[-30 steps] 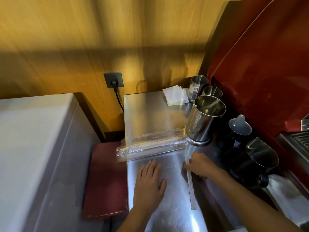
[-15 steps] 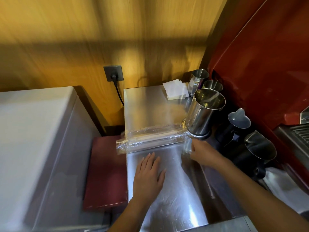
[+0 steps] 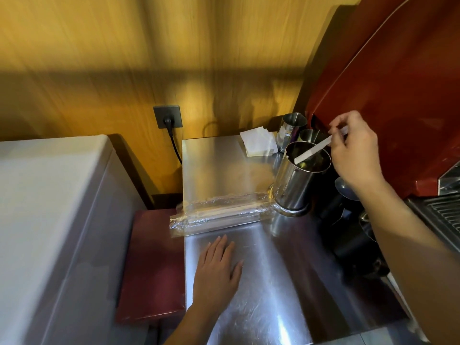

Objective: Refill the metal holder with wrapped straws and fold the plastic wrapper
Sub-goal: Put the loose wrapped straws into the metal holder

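Head view: my right hand (image 3: 356,150) pinches one wrapped straw (image 3: 313,152) over the metal holder (image 3: 296,180) at two o'clock; left hand (image 3: 216,267) spread flat on bench (image 3: 273,282); plastic wrapper (image 3: 219,212) unfolded.

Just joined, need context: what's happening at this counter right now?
A person is restocking a straw holder. The right hand pinches one wrapped straw by its upper end and tilts its lower end into the mouth of the metal holder, which stands upright on the steel counter. The left hand lies flat and open on the counter, holding nothing. The clear plastic wrapper lies unfolded just left of the holder's base, with what looks like more straws inside.
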Demonstrator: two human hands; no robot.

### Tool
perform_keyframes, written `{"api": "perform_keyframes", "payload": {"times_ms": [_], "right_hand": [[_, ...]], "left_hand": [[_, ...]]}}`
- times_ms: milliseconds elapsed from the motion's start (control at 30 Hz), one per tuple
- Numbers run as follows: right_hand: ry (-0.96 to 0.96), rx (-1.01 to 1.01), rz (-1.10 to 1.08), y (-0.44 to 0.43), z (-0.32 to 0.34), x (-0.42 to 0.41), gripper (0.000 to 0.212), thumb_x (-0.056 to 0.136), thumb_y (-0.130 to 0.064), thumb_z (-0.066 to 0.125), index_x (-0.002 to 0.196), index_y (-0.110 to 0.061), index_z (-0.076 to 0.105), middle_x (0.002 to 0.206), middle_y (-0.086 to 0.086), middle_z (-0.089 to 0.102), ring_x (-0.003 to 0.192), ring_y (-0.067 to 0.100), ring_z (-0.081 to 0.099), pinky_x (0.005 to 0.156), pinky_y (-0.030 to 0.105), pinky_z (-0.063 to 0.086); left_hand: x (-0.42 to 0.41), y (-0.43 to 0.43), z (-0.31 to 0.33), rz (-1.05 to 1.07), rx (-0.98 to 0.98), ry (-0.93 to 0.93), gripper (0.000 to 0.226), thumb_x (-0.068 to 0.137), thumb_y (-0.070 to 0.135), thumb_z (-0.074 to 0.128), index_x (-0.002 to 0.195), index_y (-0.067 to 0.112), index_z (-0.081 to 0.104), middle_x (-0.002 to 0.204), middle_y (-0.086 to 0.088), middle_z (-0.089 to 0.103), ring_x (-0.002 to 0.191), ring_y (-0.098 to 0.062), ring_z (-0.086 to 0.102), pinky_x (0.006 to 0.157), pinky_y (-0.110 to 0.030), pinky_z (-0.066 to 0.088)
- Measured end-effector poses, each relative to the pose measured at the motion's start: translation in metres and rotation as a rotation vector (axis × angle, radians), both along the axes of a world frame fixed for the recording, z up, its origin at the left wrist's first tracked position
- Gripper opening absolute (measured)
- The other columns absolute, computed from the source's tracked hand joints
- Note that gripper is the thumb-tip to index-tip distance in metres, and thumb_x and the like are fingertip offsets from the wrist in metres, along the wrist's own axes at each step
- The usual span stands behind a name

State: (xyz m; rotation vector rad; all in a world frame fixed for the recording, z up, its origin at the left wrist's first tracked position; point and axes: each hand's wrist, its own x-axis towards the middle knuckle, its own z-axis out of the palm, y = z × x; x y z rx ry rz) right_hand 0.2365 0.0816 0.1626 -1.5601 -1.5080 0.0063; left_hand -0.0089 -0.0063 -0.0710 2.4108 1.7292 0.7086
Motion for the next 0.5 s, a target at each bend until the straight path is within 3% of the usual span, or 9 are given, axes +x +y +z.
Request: {"api": "perform_keyframes", "payload": {"times_ms": [133,300,433,500], "right_hand": [[-0.192,-0.302,0.009,0.021,-0.018,0.014,0.011,0.088,-0.001,0.046,0.094,-0.008,0.052,0.091,0.007,0.052,0.082,0.029,0.054,0.070,0.044,0.047],[-0.396,-0.801,0.112,0.033,-0.029,0.018,0.011,0.090,-0.018,0.049,0.086,-0.020,0.059,0.088,0.009,0.061,0.094,0.034,0.057,0.084,0.041,0.042],[-0.509,-0.789,0.061,0.036,-0.019,0.014,0.009,0.091,-0.028,0.050,0.085,-0.029,0.056,0.090,0.001,0.059,0.101,0.027,0.052,0.083,0.037,0.022],[-0.475,-0.615,0.081,0.035,-0.013,0.009,0.008,0.089,-0.023,0.052,0.091,-0.019,0.059,0.093,0.005,0.058,0.101,0.031,0.053,0.086,0.039,0.029]], "left_hand": [[0.000,-0.001,0.002,-0.001,-0.039,-0.005,0.040,0.080,0.037,0.063,0.114,0.015,0.063,0.126,-0.007,0.062,0.115,-0.023,0.058,0.103,-0.036,0.038],[0.001,-0.002,0.007,-0.008,-0.094,-0.037,0.041,0.077,0.033,0.067,0.112,0.012,0.065,0.124,-0.010,0.063,0.113,-0.024,0.060,0.103,-0.032,0.027],[0.001,-0.002,0.011,-0.015,-0.096,-0.032,0.041,0.076,0.033,0.071,0.111,0.013,0.066,0.123,-0.008,0.064,0.113,-0.022,0.060,0.102,-0.032,0.028],[0.001,-0.001,0.013,-0.018,-0.106,-0.019,0.041,0.074,0.031,0.073,0.110,0.013,0.066,0.123,-0.008,0.064,0.114,-0.023,0.060,0.103,-0.035,0.034]]}}
